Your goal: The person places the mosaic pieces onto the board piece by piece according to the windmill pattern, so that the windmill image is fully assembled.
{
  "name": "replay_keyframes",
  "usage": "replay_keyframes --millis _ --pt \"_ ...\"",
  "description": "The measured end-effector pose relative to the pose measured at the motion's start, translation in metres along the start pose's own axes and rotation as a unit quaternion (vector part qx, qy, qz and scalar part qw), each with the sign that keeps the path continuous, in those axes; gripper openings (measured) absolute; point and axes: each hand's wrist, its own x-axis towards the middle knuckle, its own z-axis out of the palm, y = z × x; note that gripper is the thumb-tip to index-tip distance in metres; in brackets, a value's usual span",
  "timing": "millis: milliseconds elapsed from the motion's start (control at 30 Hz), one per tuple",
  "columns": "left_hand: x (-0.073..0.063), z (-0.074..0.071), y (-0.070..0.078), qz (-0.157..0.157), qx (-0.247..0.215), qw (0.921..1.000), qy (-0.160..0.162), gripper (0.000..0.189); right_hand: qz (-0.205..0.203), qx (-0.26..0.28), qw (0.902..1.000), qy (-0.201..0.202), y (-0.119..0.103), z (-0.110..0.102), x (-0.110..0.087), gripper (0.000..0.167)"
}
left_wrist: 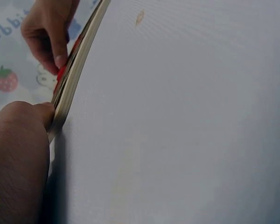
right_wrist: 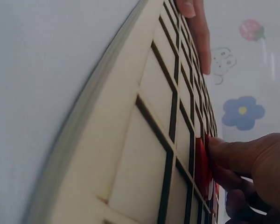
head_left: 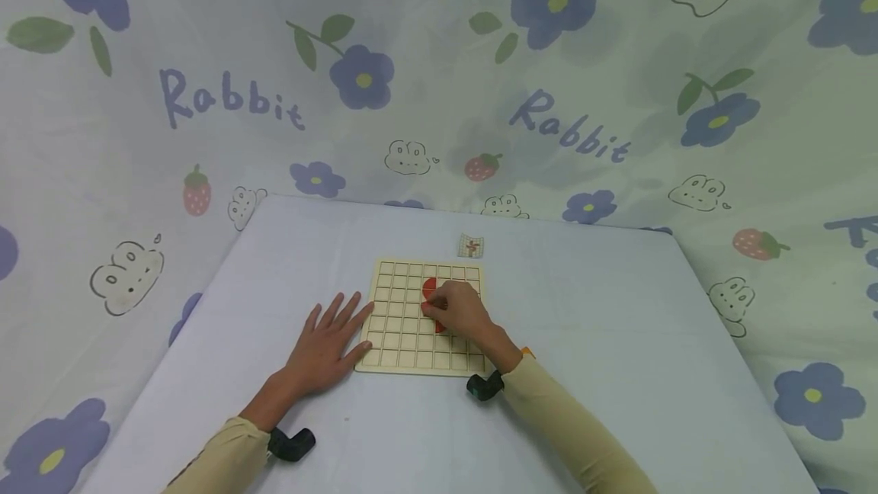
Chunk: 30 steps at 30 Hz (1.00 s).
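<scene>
A pale wooden board (head_left: 398, 341) with a grid of square cells lies flat on the white table. My right hand (head_left: 461, 309) is over its middle, thumb and fingertips pinching a small red tile (head_left: 426, 310) low at the grid. Another red tile with a rounded edge (head_left: 429, 285) sits in a cell just beyond, and more red (head_left: 440, 328) shows below the fingers. In the right wrist view, the right thumb presses at red tiles (right_wrist: 202, 168) in the cells. Fingers spread, my left hand (head_left: 322, 349) rests on the table with its fingertips at the board's left edge.
A small card (head_left: 471, 245) with a grid and a red figure lies behind the board. Something orange (head_left: 527, 353) shows beside the right wrist. Black camera mounts (head_left: 292, 444) sit at both wrists. A printed cloth (head_left: 439, 97) hangs behind the table.
</scene>
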Motion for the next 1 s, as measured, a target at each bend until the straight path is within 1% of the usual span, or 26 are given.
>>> replay_keyframes --millis 100,167,300,367,433,533,633,767,867,1000 --pt "0.0006 -0.0008 0.0005 -0.001 0.003 1.0000 -0.001 0.067 -0.026 -0.035 0.9990 -0.009 -0.0016 -0.0020 0.0033 0.010" --pt "0.0006 -0.0013 0.0008 -0.004 0.002 1.0000 -0.006 0.068 -0.045 -0.064 0.9968 -0.012 -0.0029 -0.0045 0.0046 0.012" --pt "0.0008 -0.0023 0.0016 -0.010 0.001 0.9998 -0.017 0.068 -0.069 -0.115 0.9908 -0.018 -0.0032 -0.0079 0.0050 0.018" --pt "0.0006 -0.0025 0.0021 -0.011 -0.001 0.9998 -0.014 0.068 -0.074 -0.126 0.9890 -0.020 -0.0024 -0.0085 0.0047 0.016" --pt "0.0002 -0.0025 0.0026 -0.009 -0.001 0.9999 -0.009 0.067 -0.075 -0.129 0.9886 -0.023 -0.0009 -0.0084 0.0046 0.012" --pt "-0.0002 -0.0018 0.0027 -0.004 -0.003 1.0000 0.001 0.067 -0.066 -0.109 0.9914 -0.029 0.0003 -0.0086 0.0042 0.008" --pt "-0.0003 -0.0017 0.0018 -0.001 -0.006 1.0000 0.001 0.067 -0.049 -0.089 0.9940 -0.041 0.0005 -0.0081 0.0041 0.006" --pt "0.0008 -0.0033 0.0012 -0.001 -0.006 1.0000 -0.006 0.067 -0.053 -0.083 0.9943 -0.042 -0.0003 -0.0071 0.0054 0.006" --pt "0.0015 -0.0040 0.0014 -0.003 -0.005 0.9999 -0.012 0.068 -0.066 -0.093 0.9930 -0.031 0.0007 -0.0064 0.0071 0.006" --pt "0.0011 -0.0032 0.0018 -0.007 -0.007 0.9997 -0.022 0.068 -0.076 -0.133 0.9882 -0.010 0.0039 -0.0072 0.0081 0.005"
